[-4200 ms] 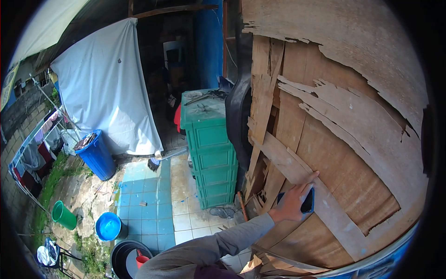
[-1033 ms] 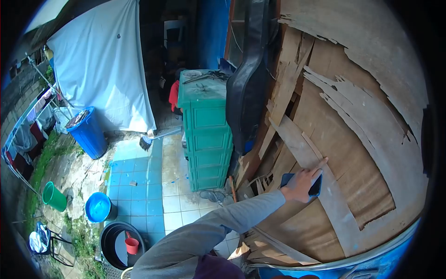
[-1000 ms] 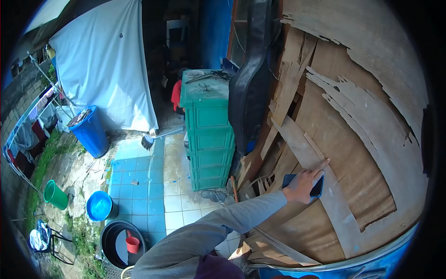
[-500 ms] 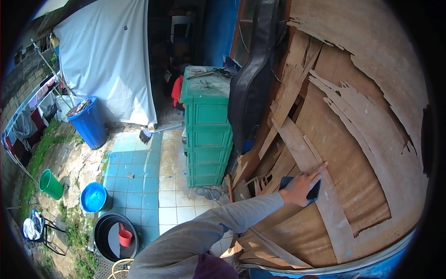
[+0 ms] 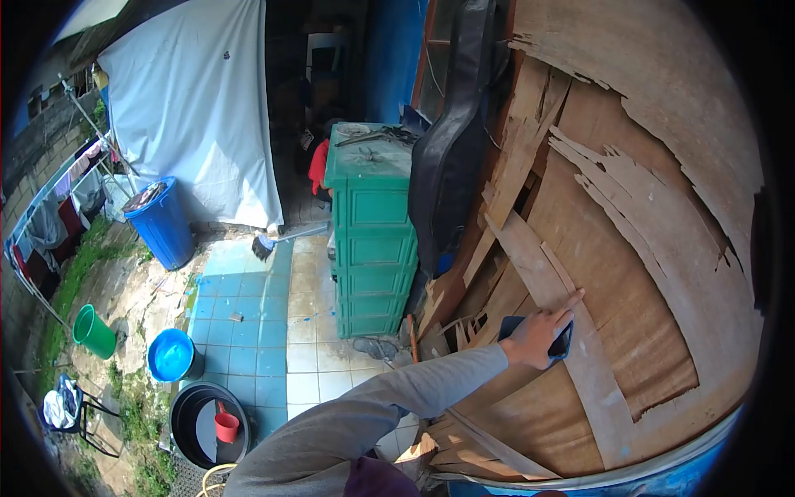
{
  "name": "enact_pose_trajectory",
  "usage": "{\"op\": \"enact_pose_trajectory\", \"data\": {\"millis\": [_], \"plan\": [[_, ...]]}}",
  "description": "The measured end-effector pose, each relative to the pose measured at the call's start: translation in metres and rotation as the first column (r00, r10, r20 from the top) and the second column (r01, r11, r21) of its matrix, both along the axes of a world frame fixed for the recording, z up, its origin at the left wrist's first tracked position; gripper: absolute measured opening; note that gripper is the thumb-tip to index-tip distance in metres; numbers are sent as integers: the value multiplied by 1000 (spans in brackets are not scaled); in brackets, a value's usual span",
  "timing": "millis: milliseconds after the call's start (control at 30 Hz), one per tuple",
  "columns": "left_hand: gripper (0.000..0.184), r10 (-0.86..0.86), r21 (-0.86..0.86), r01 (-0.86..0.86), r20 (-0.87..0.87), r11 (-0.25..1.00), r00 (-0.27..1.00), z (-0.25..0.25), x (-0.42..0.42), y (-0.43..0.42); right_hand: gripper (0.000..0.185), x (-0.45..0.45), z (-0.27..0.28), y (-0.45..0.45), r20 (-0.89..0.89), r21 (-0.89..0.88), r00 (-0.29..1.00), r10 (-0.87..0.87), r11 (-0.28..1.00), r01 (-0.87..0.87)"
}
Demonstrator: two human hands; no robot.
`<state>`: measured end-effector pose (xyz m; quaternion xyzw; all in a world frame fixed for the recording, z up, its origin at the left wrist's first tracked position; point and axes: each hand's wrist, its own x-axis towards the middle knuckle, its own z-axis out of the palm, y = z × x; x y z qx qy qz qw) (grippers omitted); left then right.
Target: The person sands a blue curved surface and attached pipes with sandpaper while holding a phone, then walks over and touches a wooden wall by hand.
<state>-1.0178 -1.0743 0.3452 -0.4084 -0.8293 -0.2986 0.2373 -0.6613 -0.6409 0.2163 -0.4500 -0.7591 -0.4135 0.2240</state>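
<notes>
My left hand (image 5: 537,338), in a grey sleeve, reaches across to the right and is closed around a smartphone (image 5: 561,341) with a dark screen and a blue edge. One finger stretches out onto a pale wooden strip (image 5: 592,364). That strip lies slantwise over a brown plywood sheet (image 5: 617,273), whose top layer is torn and peeling. Beneath the wrist are more broken plywood pieces (image 5: 505,385). My right hand cannot be made out; only a small blurred sliver shows at the bottom edge.
A green drawer cabinet (image 5: 374,240) stands ahead, beside a black instrument case (image 5: 447,157). On the left are a black tub (image 5: 184,427) with a red dipper (image 5: 226,427), blue basin (image 5: 199,364), green bucket (image 5: 93,335) and blue bin (image 5: 161,232). A person in red (image 5: 318,170) is behind the cabinet.
The view has tilted slightly, so the cabinet, buckets and tub sit a little lower and further right. My left hand stays on the strip with the smartphone.
</notes>
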Motion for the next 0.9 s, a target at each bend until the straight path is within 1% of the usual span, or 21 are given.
{"op": "enact_pose_trajectory", "data": {"millis": [33, 67, 133, 200, 300, 433, 500, 567, 633, 700, 833, 900], "plan": [[81, -6, -3, 6, -2, 1000, 1000, 1, 0, 1, 73, 1, 10, -4, -82, -132, 990, 113, 984, -123], [81, -3, -13, 4, 16, 1000, 1000, 1, 0, 1, 73, 1, 18, -5, -135, -223, 978, 160, 957, -188], [81, -10, -34, 11, 23, 999, 1000, 4, 0, 1, 74, -3, 28, -9, -214, -343, 956, 201, 901, -266], [75, -15, 22, 14, 32, 1000, 999, 5, 2, 1, 75, -1, 31, -11, -249, -411, 947, 204, 863, -294], [74, -3, 52, 3, -8, 999, 1000, -2, -3, 6, 77, 4, 33, -17, -263, -456, 941, 212, 832, -315], [72, 3, 44, -3, 12, 999, 1000, 1, -2, 5, 79, 0, 51, -19, -325, -503, 919, 223, 782, -368], [81, 34, -66, -32, 30, 997, 999, 1, 0, 6, 80, -2, 63, -19, -348, -527, 911, 221, 758, -385], [82, 33, -56, -31, 34, 998, 999, 1, 0, 8, 81, -7, 71, -22, -377, -547, 896, 235, 724, -420], [83, 28, -43, -26, 34, 999, 999, 1, 2, 7, 82, -8, 68, -23, -378, -562, 894, 240, 708, -428], [70, 9, 24, -10, 42, 1000, 999, 3, 4, 5, 83, -4, 58, -18, -352, -566, 903, 246, 713, -414], [71, 26, 67, -25, -9, 997, 1000, -3, 0, 6, 85, 9, 19, -14, -236, -576, 930, 283, 730, -368], [73, 4, 37, -4, 4, 999, 1000, -2, 0, 4, 86, 14, 14, -10, -182, -591, 936, 302, 727, -349]]}}
